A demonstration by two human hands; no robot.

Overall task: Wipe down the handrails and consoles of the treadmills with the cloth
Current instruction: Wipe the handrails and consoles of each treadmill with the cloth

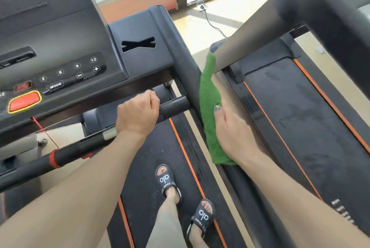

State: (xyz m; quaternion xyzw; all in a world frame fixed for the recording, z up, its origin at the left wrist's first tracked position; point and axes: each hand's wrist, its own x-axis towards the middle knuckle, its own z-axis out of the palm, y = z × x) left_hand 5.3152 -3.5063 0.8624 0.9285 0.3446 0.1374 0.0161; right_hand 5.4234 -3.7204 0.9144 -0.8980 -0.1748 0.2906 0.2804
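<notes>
A green cloth is draped along the right side handrail of the treadmill I stand on. My right hand lies on the cloth and presses it against the rail, thumb on the green fabric. My left hand grips the black crossbar handle just below the console. The console is dark grey with number buttons, a MODE key and a red stop button.
A second treadmill stands close on the right, its grey upright post slanting over the gap. My sandalled feet are on the black belt. A red safety cord hangs under the console. A cable crosses the floor ahead.
</notes>
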